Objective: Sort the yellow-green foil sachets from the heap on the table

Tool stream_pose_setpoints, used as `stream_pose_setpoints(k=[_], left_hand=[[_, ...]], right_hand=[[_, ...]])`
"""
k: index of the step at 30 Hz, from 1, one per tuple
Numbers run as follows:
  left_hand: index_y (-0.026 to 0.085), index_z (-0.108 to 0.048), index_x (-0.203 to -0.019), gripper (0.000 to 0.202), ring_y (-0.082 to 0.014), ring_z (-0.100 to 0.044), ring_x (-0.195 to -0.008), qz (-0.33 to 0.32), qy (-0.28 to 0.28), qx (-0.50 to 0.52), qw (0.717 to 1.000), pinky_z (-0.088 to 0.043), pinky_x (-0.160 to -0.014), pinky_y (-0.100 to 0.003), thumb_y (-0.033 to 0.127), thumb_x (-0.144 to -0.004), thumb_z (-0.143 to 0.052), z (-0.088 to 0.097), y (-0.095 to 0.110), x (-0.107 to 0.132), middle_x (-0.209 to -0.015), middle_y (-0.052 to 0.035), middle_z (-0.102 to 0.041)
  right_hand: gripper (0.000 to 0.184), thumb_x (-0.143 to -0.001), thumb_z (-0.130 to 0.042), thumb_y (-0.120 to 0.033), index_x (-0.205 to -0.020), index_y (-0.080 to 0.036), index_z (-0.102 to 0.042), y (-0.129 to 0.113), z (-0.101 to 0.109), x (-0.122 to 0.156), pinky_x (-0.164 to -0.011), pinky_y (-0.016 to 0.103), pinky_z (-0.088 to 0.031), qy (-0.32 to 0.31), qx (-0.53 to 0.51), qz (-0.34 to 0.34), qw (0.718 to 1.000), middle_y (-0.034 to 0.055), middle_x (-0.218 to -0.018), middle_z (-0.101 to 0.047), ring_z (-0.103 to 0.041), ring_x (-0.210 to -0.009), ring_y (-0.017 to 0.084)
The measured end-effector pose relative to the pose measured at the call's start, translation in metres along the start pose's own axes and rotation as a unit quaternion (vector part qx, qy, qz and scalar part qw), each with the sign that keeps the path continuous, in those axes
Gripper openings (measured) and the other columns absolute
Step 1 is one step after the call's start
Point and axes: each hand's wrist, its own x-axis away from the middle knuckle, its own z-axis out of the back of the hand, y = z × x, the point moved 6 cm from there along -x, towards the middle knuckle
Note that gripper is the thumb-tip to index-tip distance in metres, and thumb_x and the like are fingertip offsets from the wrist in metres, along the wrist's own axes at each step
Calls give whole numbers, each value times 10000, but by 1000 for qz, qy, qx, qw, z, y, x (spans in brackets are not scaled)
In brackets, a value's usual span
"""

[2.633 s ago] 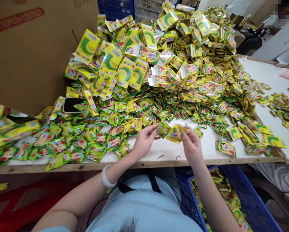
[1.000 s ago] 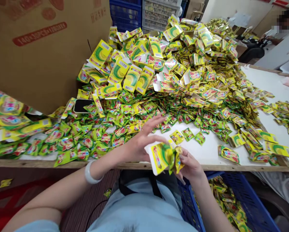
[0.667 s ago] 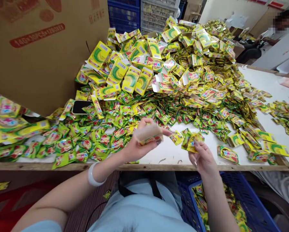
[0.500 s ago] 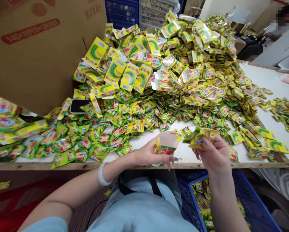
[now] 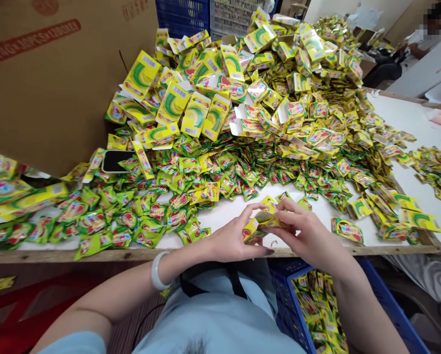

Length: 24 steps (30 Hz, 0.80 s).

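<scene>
My left hand [image 5: 232,236] is wrapped round a small yellow candy box [image 5: 250,229], held tilted just above the front of the white table. At the box's mouth my right hand [image 5: 308,236] has its fingers closed on small candy packets [image 5: 269,219], mostly hidden by the fingers. How far the packets sit inside the box cannot be seen. Loose green candy packets [image 5: 146,231] are spread to the left of my hands, and a yellow packet [image 5: 268,203] lies just beyond them. To the right rests a flat candy box [image 5: 347,230].
Yellow candy boxes [image 5: 196,114] are heaped over packets at the back. A large carton [image 5: 58,88] stands left, near a phone [image 5: 116,161]. Below the table's wooden edge [image 5: 105,254], a blue crate [image 5: 382,305] holds packets. Another person [image 5: 423,44] is at far right.
My right hand has moved left, bringing the candy packets to the mouth of the box. My left hand still grips the box, which is now tipped more towards the right hand.
</scene>
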Motion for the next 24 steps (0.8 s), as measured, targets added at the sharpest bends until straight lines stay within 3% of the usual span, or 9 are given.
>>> stream_pose_setpoints(k=[5,8,10,13,16,18,20,22,24], left_hand=[[205,-251,-1483,831,-192,-629,-780,8,-26,-52,998,-516,-787,-347,295,-792,-703,1,-1,2,-876,-11,-656],[194,-259,-1483,864,-207,-643,-809,8,-42,-66,997,-522,-801,-360,276,-760,-725,1,-3,6,-942,-35,-676],[184,-257,-1492,879,-226,-657,-874,18,-55,-75,995,-522,-842,-376,247,-749,-724,-2,-6,9,-1023,-64,-684],[169,-228,-1514,916,-259,-654,-1003,35,-59,-84,994,-504,-919,-406,253,-753,-732,-12,-12,10,-1126,-106,-675],[160,-146,-1546,1039,-285,-658,-1053,39,-78,-91,992,-512,-921,-421,343,-744,-781,-22,-18,10,-1209,-155,-658],[182,-120,-1557,1071,-291,-642,-1123,0,-78,-118,990,-509,-953,-427,401,-751,-791,-18,-16,8,-1289,-176,-627],[204,-240,-1527,909,-286,-599,-1208,-63,-21,-191,979,-480,-1020,-443,415,-803,-749,3,-9,6,-1335,-165,-603],[197,-455,-1400,618,-301,-573,-1230,-107,75,-309,942,-444,-1065,-489,389,-861,-687,38,-4,7,-1299,-148,-619],[178,-571,-1276,441,-343,-552,-1231,-110,158,-432,881,-406,-1084,-555,354,-881,-656,73,-5,11,-1260,-151,-627]], right_hand=[[125,-927,-627,-266,-1029,-248,-697,6,-4,8,-604,273,-544,21,-81,-35,996,57,-940,-626,-606,-707,154],[134,-950,-597,-268,-984,-240,-723,15,-10,19,-537,256,-531,21,-155,-30,987,47,-868,-649,-611,-615,136],[203,-977,-547,-273,-962,-235,-745,19,-21,25,-521,252,-517,-33,-165,-25,985,38,-804,-650,-605,-568,128],[260,-1001,-493,-303,-1124,-281,-722,22,-43,35,-512,276,-538,-125,-212,-58,967,50,-919,-683,-613,-533,125],[212,-972,-541,-320,-1046,-307,-739,30,-44,42,-542,319,-551,-76,-201,-81,973,58,-913,-685,-628,-611,172],[177,-944,-577,-347,-929,-294,-745,48,-22,54,-520,332,-518,16,-152,-99,983,63,-828,-671,-606,-619,196],[169,-900,-626,-414,-890,-283,-731,78,24,79,-473,337,-462,151,-81,-151,973,60,-747,-652,-558,-543,192],[229,-828,-688,-491,-881,-269,-710,111,86,117,-475,355,-427,319,45,-234,917,51,-642,-616,-521,-485,198],[286,-816,-685,-511,-891,-237,-719,131,135,148,-521,390,-406,398,241,-310,829,106,-658,-621,-546,-530,237]])
